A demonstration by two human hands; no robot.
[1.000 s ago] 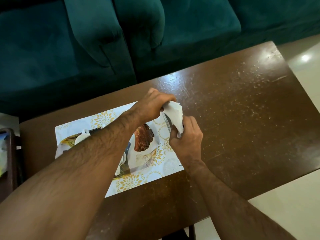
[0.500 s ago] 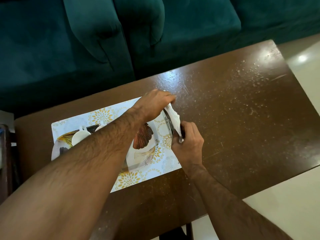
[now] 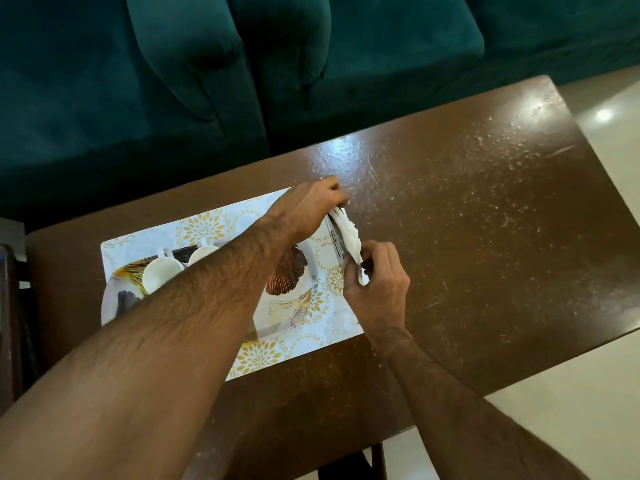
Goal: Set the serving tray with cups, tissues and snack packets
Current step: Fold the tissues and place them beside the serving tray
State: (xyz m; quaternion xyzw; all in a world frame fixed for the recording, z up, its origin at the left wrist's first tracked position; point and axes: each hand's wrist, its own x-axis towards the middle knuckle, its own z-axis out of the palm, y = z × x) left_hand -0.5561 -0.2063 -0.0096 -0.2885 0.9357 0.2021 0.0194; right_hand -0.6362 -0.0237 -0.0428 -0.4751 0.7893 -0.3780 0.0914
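Observation:
A white serving tray [image 3: 294, 301] with gold and copper leaf prints lies on a patterned placemat [image 3: 204, 226]. Two white cups [image 3: 162, 273] stand at its left end, partly hidden by my left forearm. At the tray's right end my left hand [image 3: 306, 206] pinches the top of a stack of white tissues [image 3: 348, 237]. My right hand [image 3: 379, 289] grips the lower end of the same tissues, which stand on edge against a dark metal holder [image 3: 337, 242]. No snack packets are in sight.
The brown wooden table [image 3: 485, 220] carries the mat. A teal sofa [image 3: 242, 64] runs along the table's far side. A dark wooden piece [image 3: 10, 323] stands at the left edge. Pale tiled floor [image 3: 571, 410] lies to the right.
The tissues have gone from a loose fan held above the tray to a flatter stack pressed down against the holder. Both hands stayed on them.

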